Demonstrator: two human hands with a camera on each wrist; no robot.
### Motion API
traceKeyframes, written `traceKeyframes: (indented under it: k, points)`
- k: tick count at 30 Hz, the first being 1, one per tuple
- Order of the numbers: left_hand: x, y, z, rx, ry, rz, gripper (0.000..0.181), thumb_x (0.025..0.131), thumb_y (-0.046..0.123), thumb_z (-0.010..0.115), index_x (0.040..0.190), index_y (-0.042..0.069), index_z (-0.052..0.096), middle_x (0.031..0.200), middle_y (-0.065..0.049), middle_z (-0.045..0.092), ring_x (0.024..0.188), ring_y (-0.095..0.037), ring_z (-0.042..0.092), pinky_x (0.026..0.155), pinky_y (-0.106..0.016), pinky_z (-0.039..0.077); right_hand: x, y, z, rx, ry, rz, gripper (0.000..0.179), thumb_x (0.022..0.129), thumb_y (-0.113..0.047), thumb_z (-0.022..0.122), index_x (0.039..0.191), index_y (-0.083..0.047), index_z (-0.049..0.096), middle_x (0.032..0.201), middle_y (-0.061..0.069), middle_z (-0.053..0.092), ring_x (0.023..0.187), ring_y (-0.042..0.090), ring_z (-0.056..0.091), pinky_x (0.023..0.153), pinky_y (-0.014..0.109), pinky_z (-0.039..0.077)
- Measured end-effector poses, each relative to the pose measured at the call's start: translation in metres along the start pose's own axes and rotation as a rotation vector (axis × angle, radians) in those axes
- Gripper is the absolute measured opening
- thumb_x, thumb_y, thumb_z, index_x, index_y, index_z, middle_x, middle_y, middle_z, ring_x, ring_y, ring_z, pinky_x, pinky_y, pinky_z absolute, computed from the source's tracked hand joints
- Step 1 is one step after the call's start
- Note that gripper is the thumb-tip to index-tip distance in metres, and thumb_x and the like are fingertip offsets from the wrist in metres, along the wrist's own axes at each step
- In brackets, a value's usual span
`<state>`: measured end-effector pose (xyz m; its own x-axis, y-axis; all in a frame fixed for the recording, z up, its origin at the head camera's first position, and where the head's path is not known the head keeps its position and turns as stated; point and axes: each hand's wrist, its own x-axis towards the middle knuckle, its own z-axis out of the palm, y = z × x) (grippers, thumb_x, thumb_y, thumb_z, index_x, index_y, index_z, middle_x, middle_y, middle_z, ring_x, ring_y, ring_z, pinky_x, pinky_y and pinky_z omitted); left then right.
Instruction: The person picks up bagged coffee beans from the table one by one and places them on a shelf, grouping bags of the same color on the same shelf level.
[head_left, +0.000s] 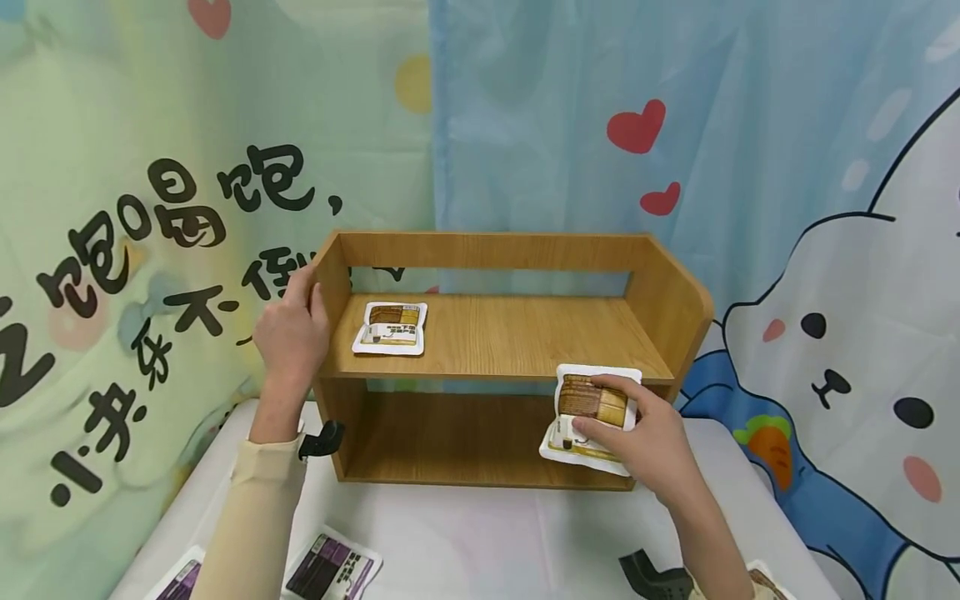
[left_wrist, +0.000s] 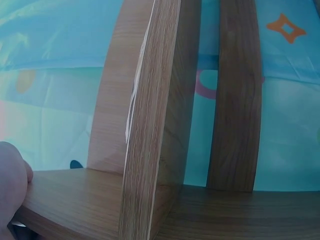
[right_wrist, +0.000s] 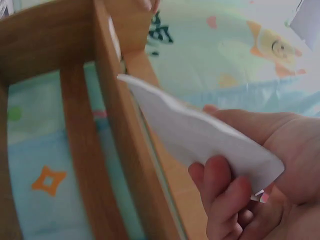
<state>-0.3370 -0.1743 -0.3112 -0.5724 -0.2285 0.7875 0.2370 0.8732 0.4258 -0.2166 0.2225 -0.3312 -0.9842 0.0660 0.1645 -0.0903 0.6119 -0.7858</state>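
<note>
Right hand (head_left: 648,437) pinches a brown-and-white food pouch (head_left: 581,404) near its right edge, digits on both faces, just in front of the right end of the two-tier wooden shelf (head_left: 525,333). Left hand (head_left: 292,333) grips the shelf's left side. Pouch looks light and semi-stiff, probably kinda slick, so I'd take it by the sealed edge and not squeeze the middle.

A curtained-off nook, though whether in a home or a studio cannot be told: green cloth (head_left: 375,125) with black lettering (head_left: 190,227) and blue cloth (head_left: 525,125) with a cartoon animal (head_left: 862,333) hang close round a white tabletop (head_left: 487,533), a 2-tier wooden shelf (head_left: 517,333) toward its far edge.
</note>
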Motion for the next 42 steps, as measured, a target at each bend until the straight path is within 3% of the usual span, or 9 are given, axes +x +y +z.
traceKeyframes:
  k: [5,12,16,24,32,37,42]
  points:
    - [0.002,0.0,0.0,-0.003,0.01,-0.007,0.031,0.101,0.022,0.051,0.131,0.015,0.059,0.089,-0.02,0.07,0.053,-0.034,0.058,0.042,-0.038,0.034,0.013,-0.023,0.005,0.007,-0.026,-0.08,0.068,0.081,-0.046,0.077,0.139,-0.021,0.052,0.126,0.019,0.053,0.107,0.033,0.051,0.079,0.04,0.045]
    - [0.002,-0.002,-0.002,0.0,0.004,-0.012,0.032,0.101,0.023,0.051,0.131,0.016,0.059,0.093,-0.019,0.071,0.055,-0.036,0.059,0.043,-0.041,0.036,0.042,-0.049,0.014,0.013,-0.05,-0.133,0.062,0.083,-0.035,0.078,0.139,-0.022,0.053,0.129,0.015,0.053,0.114,0.032,0.046,0.087,0.045,0.041]
    - [0.003,-0.003,-0.005,0.011,0.013,-0.02,0.031,0.101,0.022,0.051,0.131,0.017,0.059,0.093,-0.019,0.071,0.056,-0.037,0.059,0.043,-0.043,0.037,0.061,-0.059,0.021,0.04,-0.076,-0.152,0.06,0.084,-0.033,0.077,0.138,-0.021,0.054,0.125,0.013,0.054,0.109,0.029,0.048,0.083,0.041,0.043]
    - [0.01,-0.001,-0.007,0.012,-0.021,0.02,0.034,0.103,0.023,0.047,0.135,0.013,0.055,0.081,-0.021,0.068,0.049,-0.033,0.053,0.043,-0.039,0.033,0.098,-0.077,0.03,0.069,-0.108,-0.204,0.054,0.091,-0.027,0.07,0.141,-0.017,0.05,0.12,0.013,0.055,0.095,0.027,0.055,0.074,0.036,0.046]
    - [0.008,0.0,-0.009,0.025,-0.006,0.011,0.033,0.103,0.023,0.048,0.133,0.013,0.056,0.085,-0.022,0.069,0.052,-0.036,0.055,0.043,-0.042,0.036,0.12,-0.093,0.046,0.151,-0.198,-0.182,0.054,0.092,-0.024,0.069,0.141,-0.015,0.049,0.123,0.011,0.053,0.093,0.025,0.059,0.073,0.034,0.05]
    - [0.005,0.002,-0.007,0.014,-0.016,0.026,0.033,0.102,0.023,0.048,0.133,0.013,0.056,0.08,-0.022,0.067,0.051,-0.036,0.055,0.042,-0.042,0.036,0.132,-0.093,0.052,0.108,-0.221,-0.152,0.052,0.092,-0.025,0.068,0.14,-0.015,0.05,0.123,0.012,0.054,0.091,0.025,0.059,0.075,0.036,0.048]
    - [-0.001,0.0,-0.003,0.009,-0.023,0.01,0.033,0.102,0.022,0.049,0.133,0.014,0.057,0.08,-0.022,0.068,0.051,-0.035,0.055,0.041,-0.04,0.034,0.141,-0.087,0.06,0.08,-0.272,-0.134,0.051,0.094,-0.023,0.065,0.141,-0.013,0.048,0.133,0.015,0.05,0.109,0.029,0.051,0.091,0.043,0.042]
